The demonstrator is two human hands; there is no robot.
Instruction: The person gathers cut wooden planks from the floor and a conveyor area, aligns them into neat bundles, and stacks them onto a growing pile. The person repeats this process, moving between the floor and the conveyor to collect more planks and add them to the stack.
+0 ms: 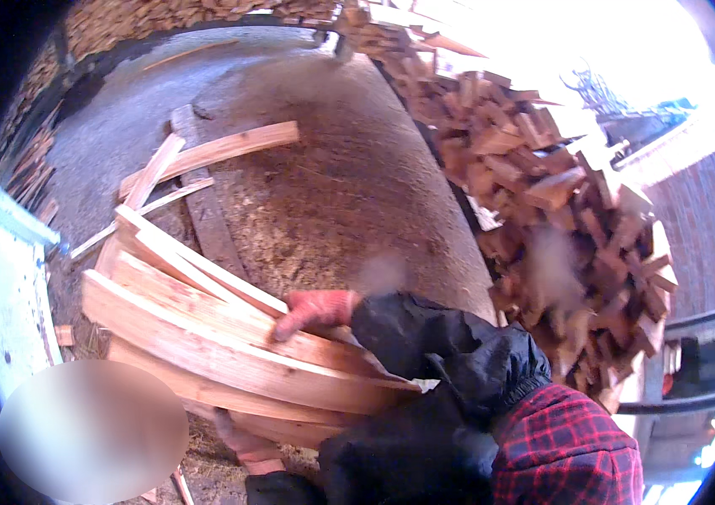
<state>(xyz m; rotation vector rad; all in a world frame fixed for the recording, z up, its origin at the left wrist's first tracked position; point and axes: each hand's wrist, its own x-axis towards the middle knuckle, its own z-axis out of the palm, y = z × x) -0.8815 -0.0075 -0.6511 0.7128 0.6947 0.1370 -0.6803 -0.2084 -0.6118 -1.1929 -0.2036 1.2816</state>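
A bundle of pale wooden planks [206,343] lies across the lower left, their near ends close to my body. My right hand [315,311], in a reddish glove, reaches over the top and closes on the upper planks, with the thumb on the wood. From underneath, my left hand [248,444], gloved in the same colour, holds the lowest planks; some of its fingers are hidden behind the wood. Black sleeves cover both forearms, and red-and-black checked cloth [572,450] shows on my right arm.
Loose boards [223,153] lie crossed on the sawdust-strewn floor [315,202] beyond the bundle. A large heap of cut wood blocks [543,202] runs along the right. Stacked wood [147,29] lines the far wall. A white panel [16,286] stands at left; a blurred patch hides the lower left.
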